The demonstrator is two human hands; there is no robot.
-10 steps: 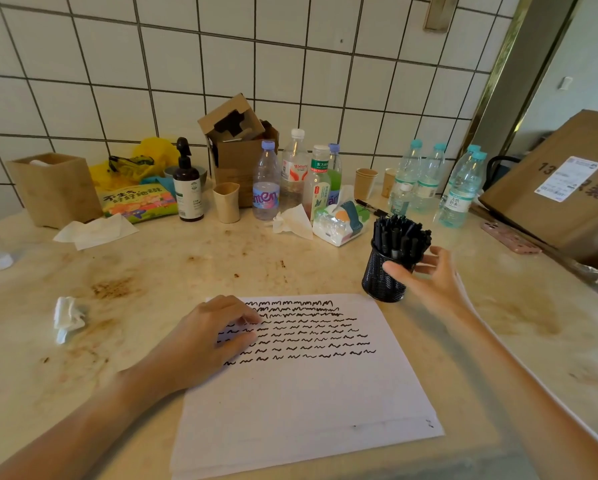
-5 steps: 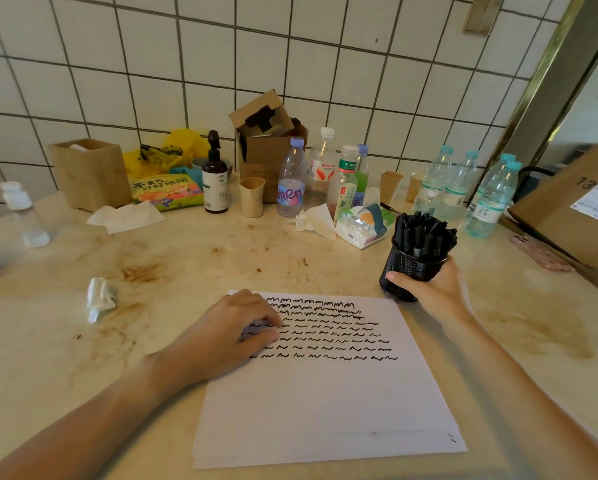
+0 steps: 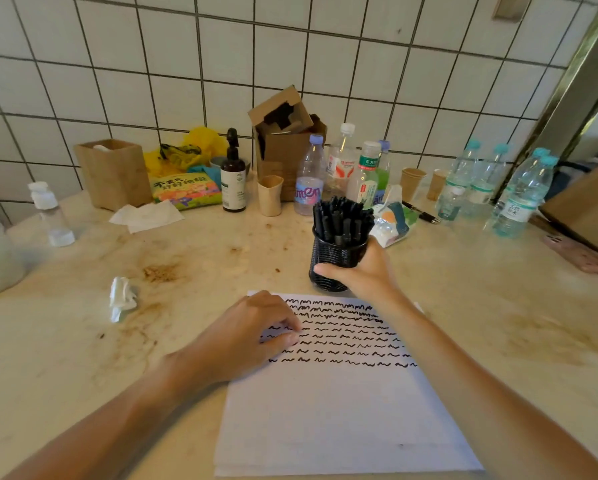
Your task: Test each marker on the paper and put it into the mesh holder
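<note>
White tiled wall, stained pale counter (image 3: 498, 306) with bottles and boxes along the back. My right hand (image 3: 363, 275), open and reaching a second ago, now wraps the mesh holder (image 3: 328, 261), which sits just beyond the paper's (image 3: 325, 410) top edge and nearer its middle than before. Markers (image 3: 342, 220) fill it, squiggle rows done: testing looks finished. Left hand (image 3: 249, 337) rests loosely curled on the paper, holding nothing.

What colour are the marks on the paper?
Black squiggles in rows on white paper; head view, the only one.
</note>
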